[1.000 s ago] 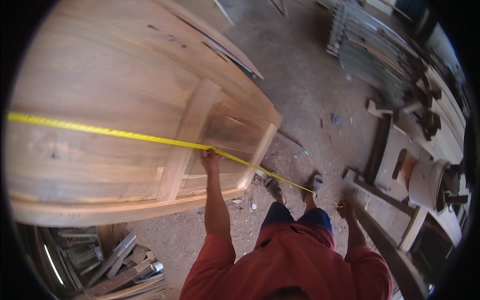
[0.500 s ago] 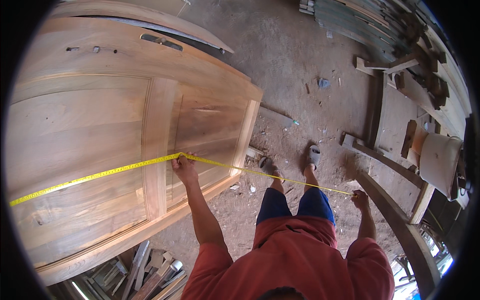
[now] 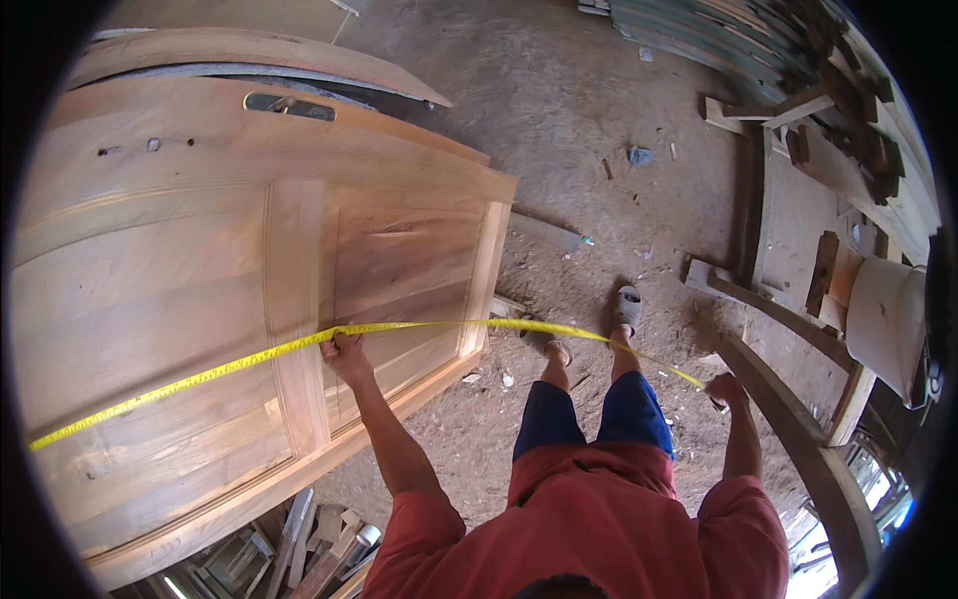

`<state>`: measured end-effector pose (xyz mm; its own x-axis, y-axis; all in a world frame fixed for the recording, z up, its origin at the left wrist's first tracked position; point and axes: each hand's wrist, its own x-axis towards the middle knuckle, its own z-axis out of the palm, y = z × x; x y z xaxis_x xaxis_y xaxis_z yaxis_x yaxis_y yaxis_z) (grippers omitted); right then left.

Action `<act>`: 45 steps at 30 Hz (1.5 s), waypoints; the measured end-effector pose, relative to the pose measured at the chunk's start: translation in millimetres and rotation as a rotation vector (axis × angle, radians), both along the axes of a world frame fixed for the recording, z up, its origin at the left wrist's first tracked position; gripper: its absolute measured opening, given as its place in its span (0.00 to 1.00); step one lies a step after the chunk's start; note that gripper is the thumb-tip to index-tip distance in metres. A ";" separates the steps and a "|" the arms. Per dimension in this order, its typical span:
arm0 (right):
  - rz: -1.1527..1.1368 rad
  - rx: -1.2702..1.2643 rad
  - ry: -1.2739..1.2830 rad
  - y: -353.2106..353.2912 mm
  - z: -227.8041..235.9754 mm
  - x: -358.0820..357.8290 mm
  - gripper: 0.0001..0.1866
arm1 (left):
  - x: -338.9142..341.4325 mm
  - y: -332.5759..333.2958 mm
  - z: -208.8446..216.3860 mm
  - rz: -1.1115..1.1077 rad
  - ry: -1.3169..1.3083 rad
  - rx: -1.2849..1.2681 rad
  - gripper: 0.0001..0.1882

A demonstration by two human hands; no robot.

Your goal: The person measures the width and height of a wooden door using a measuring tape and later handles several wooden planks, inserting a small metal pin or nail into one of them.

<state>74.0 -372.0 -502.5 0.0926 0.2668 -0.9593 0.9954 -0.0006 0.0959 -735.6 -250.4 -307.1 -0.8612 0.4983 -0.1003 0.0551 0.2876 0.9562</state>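
Note:
A yellow tape measure (image 3: 220,369) runs from the left edge of the view across a pale wooden panelled door (image 3: 150,290) and on to my right. My left hand (image 3: 344,354) is closed on the blade above the door's upright rail, fingers pinching its lower edge. From there the blade spans the gap past the door's end and over my legs, twisted and bowed. Out on the right, my right hand (image 3: 726,391) is closed round the tape's case end; a dark bit of it shows below the fingers. The door has a lock slot (image 3: 289,106) in its far rail.
A wooden trestle beam (image 3: 798,459) stands close by my right hand, with a white container (image 3: 886,324) beyond it. Stacked boards (image 3: 689,50) lie at the far right. Wood offcuts (image 3: 319,544) are heaped below the door. Small debris (image 3: 641,156) dots the dirt floor.
My left hand has slid slightly left and down along the door with the blade. Between my hands the tape went from straight to twisted and bowed. The view shifted a little.

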 end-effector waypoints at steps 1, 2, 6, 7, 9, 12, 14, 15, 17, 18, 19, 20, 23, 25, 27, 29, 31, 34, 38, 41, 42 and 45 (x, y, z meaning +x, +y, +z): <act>-0.075 -0.027 -0.026 17.9 -5.8 -26.7 0.19 | -0.7 -3.8 0.5 -0.019 0.005 -0.010 0.09; -0.041 -0.046 0.047 68.6 32.1 -78.2 0.20 | 2.8 -6.6 1.5 -0.037 0.028 0.013 0.08; -0.122 -0.023 0.229 93.0 -71.9 -128.3 0.24 | 10.6 7.4 2.0 -0.127 0.074 0.033 0.06; -0.314 0.040 0.110 112.6 -74.0 -161.1 0.28 | 7.0 4.1 0.0 -0.116 0.087 0.020 0.07; -0.375 0.031 0.121 160.7 -60.0 -227.7 0.30 | 6.0 4.8 2.8 -0.106 0.117 -0.046 0.08; -0.082 0.002 0.321 204.2 -102.8 -303.0 0.25 | -6.6 17.8 -3.5 -0.131 0.162 -0.025 0.08; -0.335 0.015 0.251 211.0 -138.0 -342.0 0.23 | -5.9 28.4 -1.5 -0.160 0.205 -0.016 0.09; -0.564 -0.010 0.166 235.2 -110.9 -376.5 0.23 | -8.2 23.2 -1.2 -0.139 0.244 -0.021 0.08; -0.609 -0.079 0.221 242.2 -143.5 -409.7 0.23 | -8.7 30.0 0.2 -0.153 0.311 -0.024 0.09; -0.587 -0.065 0.236 242.0 -161.0 -425.9 0.23 | -10.7 29.6 -1.8 -0.164 0.342 -0.029 0.09; -0.559 -0.053 0.257 238.5 -182.4 -442.8 0.23 | -16.7 24.9 -5.0 -0.192 0.420 -0.049 0.10; -0.547 -0.052 0.274 234.5 -212.6 -453.9 0.23 | -32.0 20.1 -9.2 -0.204 0.445 -0.045 0.11; -0.551 -0.033 0.300 218.4 -281.3 -482.8 0.22 | -32.1 29.6 -14.3 -0.261 0.447 -0.062 0.11; -0.575 -0.007 0.303 232.2 -257.2 -502.8 0.22 | -25.3 23.8 -13.8 -0.183 0.533 -0.097 0.14; -0.605 0.001 0.355 233.2 -268.4 -511.1 0.23 | -32.6 18.4 -10.8 -0.193 0.575 -0.118 0.13; -0.621 0.006 0.366 234.7 -292.1 -519.7 0.22 | -31.7 24.7 -13.0 -0.185 0.590 -0.132 0.12; -0.605 0.002 0.332 235.5 -309.0 -525.5 0.20 | -30.5 26.9 -15.1 -0.157 0.599 -0.148 0.11; -0.624 0.038 0.384 233.8 -325.2 -527.0 0.19 | -33.4 27.4 -12.3 -0.108 0.618 -0.163 0.11; -0.677 -0.018 0.404 234.1 -339.8 -527.1 0.20 | -29.8 25.0 -12.2 -0.142 0.628 -0.145 0.11; -0.678 -0.038 0.402 229.7 -341.4 -517.6 0.20 | -28.3 24.4 -12.5 -0.109 0.631 -0.147 0.12; -0.673 -0.061 0.401 226.6 -341.1 -510.8 0.20 | -27.9 23.8 -12.8 -0.104 0.626 -0.140 0.13; -0.624 -0.063 0.382 216.4 -342.2 -499.3 0.21 | -35.9 21.6 -10.6 -0.066 0.615 -0.173 0.13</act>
